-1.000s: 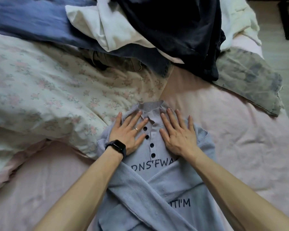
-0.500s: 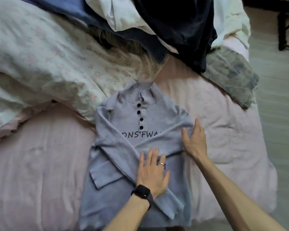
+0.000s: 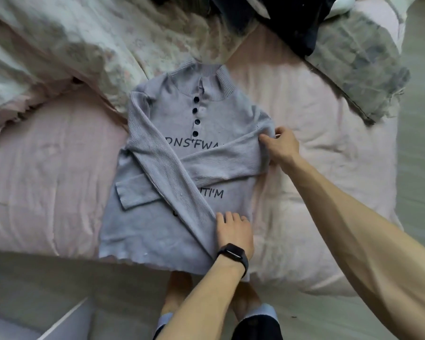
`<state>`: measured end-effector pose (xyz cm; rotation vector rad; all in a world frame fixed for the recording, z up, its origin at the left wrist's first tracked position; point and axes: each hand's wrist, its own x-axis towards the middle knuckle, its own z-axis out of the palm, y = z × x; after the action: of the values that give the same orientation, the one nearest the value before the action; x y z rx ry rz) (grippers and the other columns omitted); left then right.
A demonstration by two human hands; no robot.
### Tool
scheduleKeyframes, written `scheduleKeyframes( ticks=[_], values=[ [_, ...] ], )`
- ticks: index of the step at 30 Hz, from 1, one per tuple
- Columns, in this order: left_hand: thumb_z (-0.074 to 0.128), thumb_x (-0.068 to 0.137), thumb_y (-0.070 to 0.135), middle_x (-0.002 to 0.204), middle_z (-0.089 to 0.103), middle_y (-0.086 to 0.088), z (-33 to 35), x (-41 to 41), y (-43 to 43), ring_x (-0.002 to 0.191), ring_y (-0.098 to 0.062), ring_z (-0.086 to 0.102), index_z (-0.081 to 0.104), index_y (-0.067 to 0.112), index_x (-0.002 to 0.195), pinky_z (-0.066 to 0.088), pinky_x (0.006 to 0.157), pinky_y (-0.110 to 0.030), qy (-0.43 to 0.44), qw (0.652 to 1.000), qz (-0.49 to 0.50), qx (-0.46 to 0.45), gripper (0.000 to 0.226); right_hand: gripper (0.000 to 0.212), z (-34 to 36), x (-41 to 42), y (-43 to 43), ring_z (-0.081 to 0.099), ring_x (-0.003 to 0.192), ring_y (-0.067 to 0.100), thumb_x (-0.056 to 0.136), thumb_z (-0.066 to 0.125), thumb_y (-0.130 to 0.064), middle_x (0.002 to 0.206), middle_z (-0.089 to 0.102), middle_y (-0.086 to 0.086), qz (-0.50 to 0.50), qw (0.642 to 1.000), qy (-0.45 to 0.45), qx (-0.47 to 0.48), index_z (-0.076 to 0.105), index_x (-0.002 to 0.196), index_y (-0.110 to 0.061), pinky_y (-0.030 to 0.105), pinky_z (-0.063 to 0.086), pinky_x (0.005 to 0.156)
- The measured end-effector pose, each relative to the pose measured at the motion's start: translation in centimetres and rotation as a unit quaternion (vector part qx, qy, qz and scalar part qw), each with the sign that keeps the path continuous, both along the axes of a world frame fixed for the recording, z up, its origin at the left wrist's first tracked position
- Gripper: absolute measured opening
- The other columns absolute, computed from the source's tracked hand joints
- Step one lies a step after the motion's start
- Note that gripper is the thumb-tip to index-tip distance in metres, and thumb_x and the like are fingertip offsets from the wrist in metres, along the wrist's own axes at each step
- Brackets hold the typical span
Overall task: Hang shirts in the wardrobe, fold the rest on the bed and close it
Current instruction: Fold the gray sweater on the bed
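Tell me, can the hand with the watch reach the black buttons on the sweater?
Probably yes. The buttons lie bare on the sweater, above the crossed sleeves, nothing covering them. The left hand only needs to let go of the sweater's edge and slide up.

The bed (image 3: 47, 168) before me is covered in pink. Flat on it lies a lilac top (image 3: 157, 229), sleeves crossed over its front, its collar touching a floral duvet (image 3: 84, 45) bunched at the far left. A dark garment (image 3: 292, 25) and a mottled grey cloth (image 3: 358, 69) lie far right.
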<state>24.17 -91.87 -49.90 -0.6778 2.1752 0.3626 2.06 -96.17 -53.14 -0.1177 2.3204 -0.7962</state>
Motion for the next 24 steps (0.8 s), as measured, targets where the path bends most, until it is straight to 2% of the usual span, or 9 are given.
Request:
scheduleKeyframes(
  ticks=[3,5,7,9,12,15,18,20,24],
  values=[
    [0.049,0.092,0.023,0.123,0.064,-0.008,1.4,1.9,-1.6,0.117,-0.033,0.051,0.046,0.011,0.138,0.032,0.098,-0.046,0.06,0.998,0.032,0.009,0.047,0.02,1.9,1.4,-0.9,0.063,0.101,0.029,0.083,0.062,-0.035,0.097,0.068,0.002,-0.017,0.999,0.044,-0.015,0.057,0.099,-0.025,0.032,0.045,0.082],
    [0.048,0.093,0.022,0.122,0.065,-0.008,2.3,3.3,-3.0,0.115,-0.035,0.055,0.039,0.013,0.142,0.037,0.092,-0.045,0.087,0.994,0.067,0.021,0.051,0.02,3.4,2.7,-2.1,0.062,0.097,0.03,0.084,0.058,-0.033,0.096,0.068,0.002,-0.025,0.996,0.075,-0.037,0.056,0.103,-0.025,0.034,0.043,0.081],
    [0.047,0.093,0.027,0.12,0.065,-0.009,3.5,5.8,-5.0,0.109,-0.038,0.06,0.036,0.015,0.142,0.042,0.08,-0.043,0.097,0.985,0.142,0.029,0.051,0.02,5.4,4.8,-4.4,0.061,0.095,0.032,0.085,0.054,-0.031,0.096,0.068,0.004,-0.014,0.993,0.11,-0.046,0.054,0.103,-0.026,0.035,0.043,0.08],
    [0.047,0.093,0.03,0.117,0.064,-0.013,4.1,8.6,-7.2,0.102,-0.041,0.062,0.038,0.014,0.134,0.041,0.071,-0.042,0.099,0.965,0.241,0.04,0.045,0.019,7.2,6.8,-6.8,0.06,0.094,0.033,0.085,0.052,-0.029,0.094,0.065,0.003,-0.006,0.99,0.133,-0.055,0.053,0.103,-0.024,0.035,0.042,0.079],
    [0.051,0.09,0.024,0.109,0.064,-0.013,4.1,12.7,-10.8,0.095,-0.04,0.062,0.04,0.018,0.108,0.04,0.067,-0.038,0.124,0.933,0.336,0.043,0.022,0.021,8.5,9.8,-10.6,0.061,0.094,0.031,0.087,0.054,-0.024,0.097,0.063,0.003,0.013,0.987,0.136,-0.082,0.055,0.107,-0.017,0.039,0.047,0.084],
    [0.052,0.09,0.018,0.1,0.064,-0.013,3.7,16.5,-14.6,0.087,-0.038,0.062,0.034,0.02,0.096,0.038,0.061,-0.036,0.133,0.902,0.408,0.041,0.019,0.022,8.8,13.9,-15.6,0.061,0.094,0.03,0.087,0.056,-0.022,0.102,0.065,0.008,0.062,0.984,0.128,-0.102,0.054,0.108,-0.015,0.04,0.049,0.085],
    [0.048,0.091,0.016,0.101,0.063,-0.013,2.1,20.3,-17.9,0.086,-0.037,0.06,0.037,0.019,0.103,0.039,0.06,-0.037,0.123,0.889,0.439,0.045,0.016,0.015,7.4,17.6,-20.4,0.061,0.093,0.031,0.087,0.055,-0.02,0.1,0.065,0.009,0.111,0.984,0.109,-0.085,0.052,0.102,-0.016,0.04,0.05,0.082],
    [0.048,0.093,0.018,0.106,0.063,-0.013,0.6,22.6,-20.0,0.092,-0.037,0.06,0.039,0.021,0.104,0.044,0.067,-0.037,0.12,0.881,0.455,0.052,0.014,0.016,6.0,19.3,-22.9,0.061,0.096,0.031,0.087,0.057,-0.017,0.102,0.065,0.009,0.128,0.984,0.102,-0.072,0.052,0.102,-0.015,0.036,0.048,0.08],
    [0.045,0.098,0.019,0.121,0.062,-0.013,-1.8,25.5,-22.6,0.102,-0.038,0.06,0.045,0.018,0.124,0.038,0.07,-0.034,0.14,0.876,0.458,0.061,0.027,0.036,3.6,21.0,-26.1,0.063,0.105,0.025,0.084,0.064,-0.027,0.108,0.067,0.002,0.1,0.991,0.047,-0.077,0.054,0.117,-0.018,0.03,0.046,0.087]
  ],
)
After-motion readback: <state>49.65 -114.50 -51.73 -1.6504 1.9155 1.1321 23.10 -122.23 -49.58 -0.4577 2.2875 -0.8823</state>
